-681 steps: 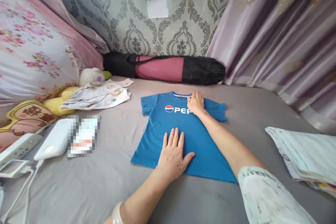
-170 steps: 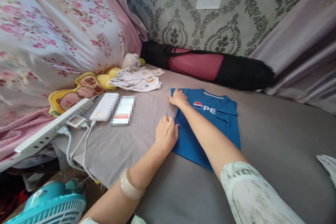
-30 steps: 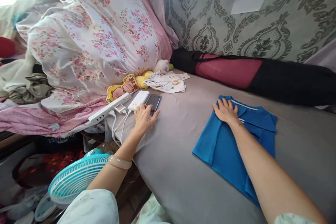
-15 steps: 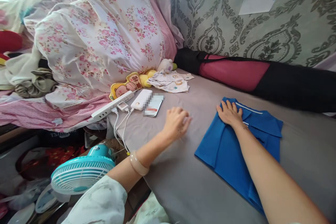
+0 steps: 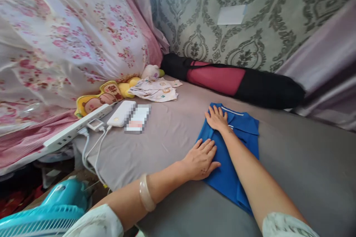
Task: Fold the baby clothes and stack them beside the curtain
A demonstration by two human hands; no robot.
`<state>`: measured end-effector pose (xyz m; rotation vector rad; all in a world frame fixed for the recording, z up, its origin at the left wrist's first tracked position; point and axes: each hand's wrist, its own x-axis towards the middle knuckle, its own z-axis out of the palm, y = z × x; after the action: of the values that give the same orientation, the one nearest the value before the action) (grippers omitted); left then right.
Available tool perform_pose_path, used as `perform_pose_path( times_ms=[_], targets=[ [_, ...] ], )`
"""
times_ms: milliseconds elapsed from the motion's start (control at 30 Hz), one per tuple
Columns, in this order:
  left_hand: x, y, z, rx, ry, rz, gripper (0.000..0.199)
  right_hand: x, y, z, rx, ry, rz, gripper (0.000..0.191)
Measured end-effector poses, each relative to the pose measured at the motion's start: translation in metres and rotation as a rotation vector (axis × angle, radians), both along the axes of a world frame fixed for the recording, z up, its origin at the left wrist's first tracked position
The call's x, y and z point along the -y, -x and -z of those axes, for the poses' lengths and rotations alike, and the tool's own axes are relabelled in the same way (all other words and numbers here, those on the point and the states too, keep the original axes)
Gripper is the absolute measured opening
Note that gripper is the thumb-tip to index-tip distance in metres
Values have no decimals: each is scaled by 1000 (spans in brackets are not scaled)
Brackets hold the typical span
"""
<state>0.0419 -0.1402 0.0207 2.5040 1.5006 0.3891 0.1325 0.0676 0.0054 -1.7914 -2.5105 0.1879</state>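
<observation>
A folded blue shirt (image 5: pixel 226 155) lies on the grey bedsheet, with white trim lines near its collar end. My right hand (image 5: pixel 217 118) rests flat on its upper left part, fingers spread. Lower down, my left hand (image 5: pixel 200 159) is laid over the shirt's left edge with the fingers stretched out and the thumb pointing right across the blue cloth. Neither hand grips anything. My right forearm crosses over the shirt and hides part of its right side.
Left of the shirt lie a phone (image 5: pixel 138 118), a white power bank (image 5: pixel 121 114) and a power strip (image 5: pixel 79 126) with cables. Behind are a small patterned garment (image 5: pixel 157 89), plush toys and a long black and red bag (image 5: pixel 217 77). A turquoise fan (image 5: pixel 63 196) stands lower left.
My left hand has come from above the sheet, fingers curled, down onto the shirt's left edge and opened flat. My right hand stays on the shirt. The view has shifted right.
</observation>
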Motion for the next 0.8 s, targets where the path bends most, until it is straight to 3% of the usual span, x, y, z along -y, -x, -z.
perform_pose_path(
  times_ms=[167,267,533,800],
  targets=[
    [-1,1,-5,36,-15,-58,63,-5,-3,-14,-19,96,-15,62],
    [-1,3,-5,34,-5,-154,65,-9,-5,-19,-19,25,-53,61],
    [0,4,11,-17,44,-127,79,-21,1,-2,20,-13,-63,64],
    [6,5,-16,6,101,-170,74,-18,-9,-11,-67,-1,-80,65]
  ],
)
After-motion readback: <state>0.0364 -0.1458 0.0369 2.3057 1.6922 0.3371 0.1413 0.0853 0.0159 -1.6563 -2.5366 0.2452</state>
